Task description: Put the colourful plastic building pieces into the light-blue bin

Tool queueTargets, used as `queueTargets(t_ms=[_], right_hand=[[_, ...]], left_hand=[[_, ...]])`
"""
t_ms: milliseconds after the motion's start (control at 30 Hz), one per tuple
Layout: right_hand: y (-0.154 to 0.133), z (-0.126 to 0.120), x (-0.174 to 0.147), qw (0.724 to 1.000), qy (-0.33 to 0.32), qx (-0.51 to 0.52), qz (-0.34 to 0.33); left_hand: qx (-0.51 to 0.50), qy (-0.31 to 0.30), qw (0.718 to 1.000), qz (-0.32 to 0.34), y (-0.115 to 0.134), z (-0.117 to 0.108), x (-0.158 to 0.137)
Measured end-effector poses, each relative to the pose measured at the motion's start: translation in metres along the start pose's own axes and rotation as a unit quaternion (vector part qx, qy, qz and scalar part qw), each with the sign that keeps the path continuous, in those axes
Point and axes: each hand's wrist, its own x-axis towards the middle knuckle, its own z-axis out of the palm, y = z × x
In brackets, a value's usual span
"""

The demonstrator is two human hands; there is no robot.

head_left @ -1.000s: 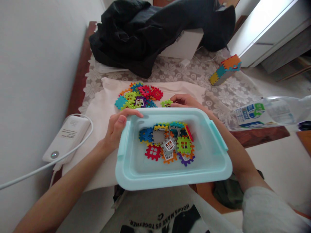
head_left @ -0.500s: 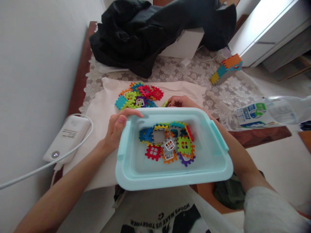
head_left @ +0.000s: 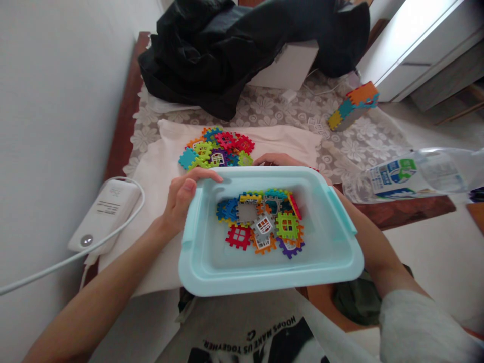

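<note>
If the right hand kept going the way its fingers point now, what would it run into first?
The right hand, behind the tub's far rim, points left along the cloth. First in that line is the lime green tile at the near edge of the loose pile, though the remaining gap is hard to judge.

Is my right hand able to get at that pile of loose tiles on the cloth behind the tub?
Probably yes. The right hand lies beyond the tub's far rim, beside the pile of tiles, with only bare cloth between them.
</note>
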Motion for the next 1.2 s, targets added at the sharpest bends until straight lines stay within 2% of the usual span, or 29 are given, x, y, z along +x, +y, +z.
queueTargets(t_ms=[133, 300, 400, 567, 700, 800, 867, 1000, 1133, 1200], right_hand=[[-0.004, 0.0, 0.0, 1.0, -0.005, -0.025, 0.007], [0.011, -0.007, 0.006, 0.989, 0.049, -0.136, -0.025], [0.015, -0.009, 0.009, 0.981, 0.018, -0.189, -0.038], [-0.005, -0.007, 0.01, 0.995, -0.047, -0.093, 0.011], [-0.022, -0.007, 0.01, 0.996, -0.059, -0.06, 0.034], [-0.023, -0.008, 0.01, 0.996, -0.067, -0.007, 0.066], [-0.018, -0.009, 0.009, 0.997, -0.026, 0.03, 0.071], [-0.009, -0.015, 0.008, 0.989, 0.14, 0.041, 0.016], [-0.004, -0.027, 0.006, 0.956, 0.282, 0.064, -0.054], [-0.004, -0.032, 0.005, 0.936, 0.326, 0.103, -0.086]], left_hand=[[0.003, 0.006, 1.0, -0.013, 0.0, 0.0, 0.0], [-0.001, 0.004, 1.0, -0.013, 0.0, 0.0, -0.001], [0.0, 0.001, 1.0, -0.006, -0.002, -0.001, 0.0], [0.002, 0.001, 1.0, 0.007, -0.004, -0.001, -0.001], [0.003, -0.001, 1.0, 0.005, -0.004, -0.002, -0.002], [0.002, -0.001, 1.0, 0.004, -0.004, -0.002, -0.002], [0.002, 0.003, 1.0, -0.001, -0.003, -0.002, -0.001], [0.003, 0.015, 1.0, -0.015, 0.0, 0.001, 0.0], [-0.014, 0.018, 1.0, -0.016, 0.0, 0.003, 0.0], [-0.027, 0.012, 1.0, -0.011, 0.0, 0.003, 0.0]])
